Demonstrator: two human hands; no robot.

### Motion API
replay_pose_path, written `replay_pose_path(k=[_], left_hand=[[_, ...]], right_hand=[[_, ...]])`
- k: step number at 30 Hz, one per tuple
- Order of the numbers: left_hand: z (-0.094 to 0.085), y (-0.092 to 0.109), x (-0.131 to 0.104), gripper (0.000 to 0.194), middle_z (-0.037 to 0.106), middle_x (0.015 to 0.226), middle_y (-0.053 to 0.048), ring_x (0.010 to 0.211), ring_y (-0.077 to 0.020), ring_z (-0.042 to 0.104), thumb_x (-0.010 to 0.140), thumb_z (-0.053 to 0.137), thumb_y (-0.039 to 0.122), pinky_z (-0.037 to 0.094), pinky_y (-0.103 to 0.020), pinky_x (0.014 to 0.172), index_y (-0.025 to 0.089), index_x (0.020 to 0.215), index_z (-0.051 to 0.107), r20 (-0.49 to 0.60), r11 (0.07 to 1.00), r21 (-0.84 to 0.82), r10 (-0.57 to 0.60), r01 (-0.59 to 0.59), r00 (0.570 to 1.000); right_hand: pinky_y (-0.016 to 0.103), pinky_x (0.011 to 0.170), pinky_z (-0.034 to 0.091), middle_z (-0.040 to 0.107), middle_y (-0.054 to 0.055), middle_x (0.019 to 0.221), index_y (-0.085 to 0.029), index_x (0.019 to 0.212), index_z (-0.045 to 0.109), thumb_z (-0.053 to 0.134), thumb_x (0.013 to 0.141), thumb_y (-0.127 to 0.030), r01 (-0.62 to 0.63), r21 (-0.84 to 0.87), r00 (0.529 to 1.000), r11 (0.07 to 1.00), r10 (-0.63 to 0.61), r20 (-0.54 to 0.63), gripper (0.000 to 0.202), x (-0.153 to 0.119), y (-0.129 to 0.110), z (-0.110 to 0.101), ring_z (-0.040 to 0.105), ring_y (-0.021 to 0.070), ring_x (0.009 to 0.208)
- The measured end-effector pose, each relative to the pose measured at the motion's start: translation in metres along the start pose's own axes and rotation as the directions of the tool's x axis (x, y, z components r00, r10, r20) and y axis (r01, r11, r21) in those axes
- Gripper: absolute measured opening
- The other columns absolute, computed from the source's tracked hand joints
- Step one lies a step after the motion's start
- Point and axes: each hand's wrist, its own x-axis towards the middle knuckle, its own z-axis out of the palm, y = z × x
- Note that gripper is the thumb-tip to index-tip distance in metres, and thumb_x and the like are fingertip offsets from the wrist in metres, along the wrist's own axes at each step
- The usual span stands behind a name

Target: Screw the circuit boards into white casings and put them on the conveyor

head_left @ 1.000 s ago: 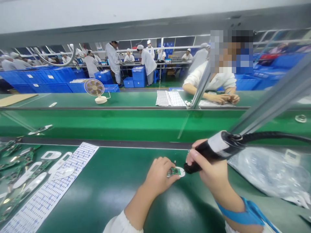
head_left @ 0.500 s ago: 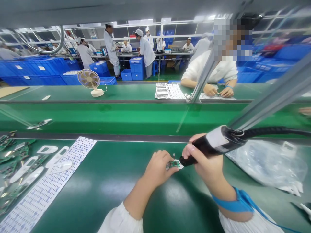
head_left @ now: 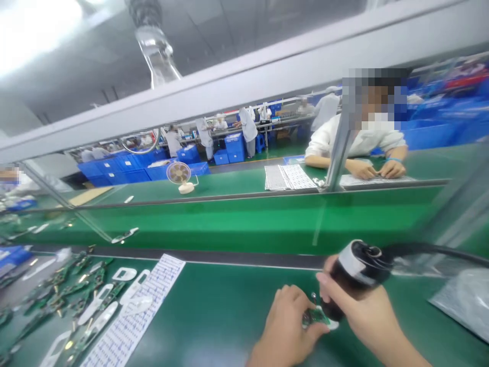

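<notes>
My left hand (head_left: 284, 326) pinches a small green circuit board (head_left: 317, 315) set in a white plastic shell (head_left: 333, 324), just above or on the green bench; which of the two I cannot tell. Wrapped round a black electric screwdriver (head_left: 353, 280) with a white label is my right hand (head_left: 367, 311). The screwdriver tilts down toward the board, and its tip is hidden behind its own body and my fingers. A small shiny metal part (head_left: 314, 295) stands up beside the board.
Loose circuit boards (head_left: 61, 285) and white plastic shells (head_left: 95, 304) lie at the left, beside a printed label sheet (head_left: 141, 306). A clear plastic bag (head_left: 468, 300) is at the right. Metal posts (head_left: 340, 153) rise beyond. Across the channel a co-worker (head_left: 359, 148) works near a fan (head_left: 179, 176).
My view has tilted up and swung left, so the scene sits lower and farther right. Both hands keep their holds on the board and the screwdriver, which now looks steeper.
</notes>
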Motion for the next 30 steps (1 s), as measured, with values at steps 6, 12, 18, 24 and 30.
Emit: replay_pose_path(k=[6, 12, 18, 24, 30], left_hand=[[0.001, 0.000, -0.001, 0.030, 0.064, 0.106, -0.006, 0.102, -0.0271, 0.056, 0.080, 0.081, 0.040, 0.042, -0.043, 0.094, 0.022, 0.102, 0.069, 0.007, 0.995, -0.063, -0.071, 0.072, 0.997], [-0.001, 0.003, 0.000, 0.030, 0.063, 0.108, -0.006, 0.102, -0.0275, 0.055, 0.079, 0.081, 0.037, 0.042, -0.042, 0.091, 0.022, 0.101, 0.068, 0.017, 0.991, -0.087, -0.104, 0.105, 0.994], [0.005, -0.002, 0.001, 0.032, 0.064, 0.106, -0.006, 0.102, -0.0285, 0.056, 0.074, 0.085, 0.036, 0.041, -0.045, 0.095, 0.024, 0.098, 0.068, 0.002, 0.990, -0.074, -0.121, 0.121, 0.993], [0.007, -0.003, 0.001, 0.032, 0.065, 0.105, -0.006, 0.101, -0.0270, 0.056, 0.076, 0.082, 0.039, 0.041, -0.042, 0.093, 0.023, 0.097, 0.064, -0.004, 0.990, -0.060, -0.129, 0.129, 0.992], [-0.001, -0.003, 0.007, 0.035, 0.064, 0.100, -0.006, 0.096, -0.0273, 0.056, 0.068, 0.084, 0.030, 0.044, -0.040, 0.085, 0.022, 0.094, 0.061, 0.063, 0.980, -0.008, -0.196, 0.197, 0.979]], right_hand=[[0.032, 0.049, 0.043, 0.053, 0.000, 0.049, -0.023, 0.066, 0.060, 0.077, 0.071, -0.052, -0.013, -0.040, 1.000, 0.999, 0.012, -0.006, 0.034, 0.003, 0.001, 0.001, 0.049, 0.0187, 0.048], [0.033, 0.050, 0.042, 0.058, 0.003, 0.055, -0.023, 0.062, 0.059, 0.076, 0.069, -0.050, 0.003, -0.096, 1.000, 0.995, -0.002, 0.014, 0.033, 0.003, -0.002, 0.002, 0.050, 0.0195, 0.050], [0.034, 0.053, 0.044, 0.061, 0.003, 0.057, -0.023, 0.061, 0.059, 0.074, 0.069, -0.050, 0.011, -0.117, 1.000, 0.993, -0.010, 0.013, 0.032, 0.004, 0.001, 0.000, 0.052, 0.0205, 0.051], [0.032, 0.051, 0.043, 0.057, 0.001, 0.053, -0.022, 0.064, 0.059, 0.076, 0.071, -0.051, 0.009, -0.056, 1.000, 0.998, -0.009, 0.001, 0.035, 0.005, 0.009, 0.002, 0.051, 0.0189, 0.050], [0.035, 0.066, 0.055, 0.072, 0.008, 0.072, -0.019, 0.090, 0.065, 0.075, 0.071, -0.067, 0.177, 0.109, 0.961, 0.978, -0.148, -0.234, 0.052, 0.038, 0.020, -0.037, 0.068, 0.0257, 0.070]])
